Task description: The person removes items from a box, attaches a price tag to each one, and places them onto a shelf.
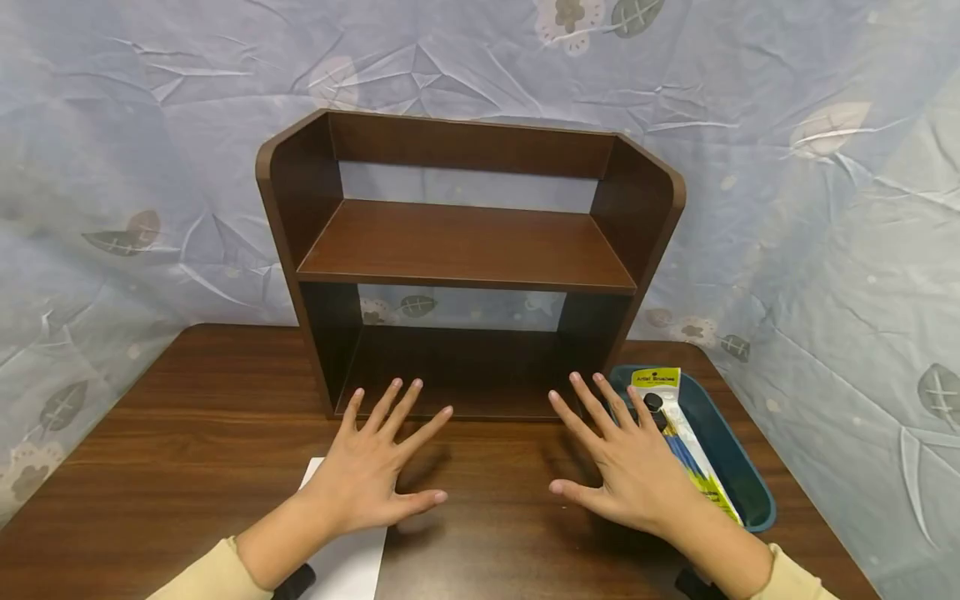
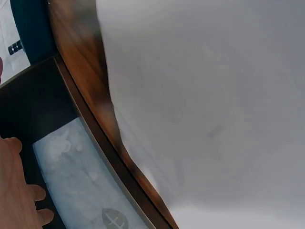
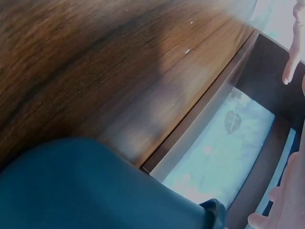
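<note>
Both hands hover over the table with fingers spread, holding nothing. My left hand (image 1: pixel 367 471) is in front of the left part of a dark brown two-tier shelf (image 1: pixel 465 250), above a white sheet (image 1: pixel 348 562) that it partly covers. On the other side, my right hand (image 1: pixel 633 467) is near a teal tray (image 1: pixel 738 462). In that tray lies a pack of artist brushes (image 1: pixel 686 450) with blue handles and a yellow-green label, along with a small black-capped item (image 1: pixel 654 402); the hand hides part of both. In the left wrist view the white sheet fills most of the picture.
The shelf stands at the back of the brown wooden table (image 1: pixel 187 442), its two levels bare. A pale blue leaf-patterned cloth (image 1: pixel 135 167) hangs behind and at both sides. The tray sits by the table's right edge.
</note>
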Demonstrator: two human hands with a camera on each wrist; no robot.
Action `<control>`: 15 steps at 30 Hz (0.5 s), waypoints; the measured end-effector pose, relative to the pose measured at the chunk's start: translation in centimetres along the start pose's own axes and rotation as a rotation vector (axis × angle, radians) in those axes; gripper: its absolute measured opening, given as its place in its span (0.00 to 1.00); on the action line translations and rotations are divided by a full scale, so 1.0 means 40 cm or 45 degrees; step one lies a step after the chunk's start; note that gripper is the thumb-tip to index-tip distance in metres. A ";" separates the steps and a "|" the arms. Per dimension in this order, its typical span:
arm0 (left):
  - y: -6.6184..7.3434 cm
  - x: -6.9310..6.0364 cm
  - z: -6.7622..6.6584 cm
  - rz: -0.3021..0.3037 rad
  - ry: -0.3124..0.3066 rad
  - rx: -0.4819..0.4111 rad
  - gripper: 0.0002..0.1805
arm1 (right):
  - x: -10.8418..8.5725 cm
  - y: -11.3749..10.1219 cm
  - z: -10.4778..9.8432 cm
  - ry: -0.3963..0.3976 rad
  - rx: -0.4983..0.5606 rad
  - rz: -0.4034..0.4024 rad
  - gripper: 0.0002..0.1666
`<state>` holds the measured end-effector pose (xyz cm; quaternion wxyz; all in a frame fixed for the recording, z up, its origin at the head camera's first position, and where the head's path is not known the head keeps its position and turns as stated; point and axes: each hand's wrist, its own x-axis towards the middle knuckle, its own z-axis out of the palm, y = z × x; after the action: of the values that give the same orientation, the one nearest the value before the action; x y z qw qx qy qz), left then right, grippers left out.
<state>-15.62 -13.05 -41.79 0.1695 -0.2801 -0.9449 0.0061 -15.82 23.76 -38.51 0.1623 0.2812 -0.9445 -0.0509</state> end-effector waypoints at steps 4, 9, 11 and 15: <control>0.008 0.008 -0.004 0.015 0.002 0.004 0.51 | -0.005 0.005 -0.007 -0.005 0.023 -0.006 0.60; 0.015 0.020 -0.006 0.014 0.034 0.009 0.50 | -0.007 0.017 -0.023 0.053 0.069 -0.020 0.57; 0.019 0.023 -0.008 0.005 0.038 -0.003 0.50 | -0.008 0.024 -0.030 0.079 0.082 -0.030 0.55; 0.029 0.028 -0.015 -0.027 0.018 -0.035 0.50 | -0.014 0.044 -0.040 0.128 0.084 -0.031 0.54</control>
<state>-15.70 -11.50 -41.00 0.1725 -0.2723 -0.9466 -0.0107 -15.74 25.53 -36.82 0.1996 0.3002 -0.9327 -0.0077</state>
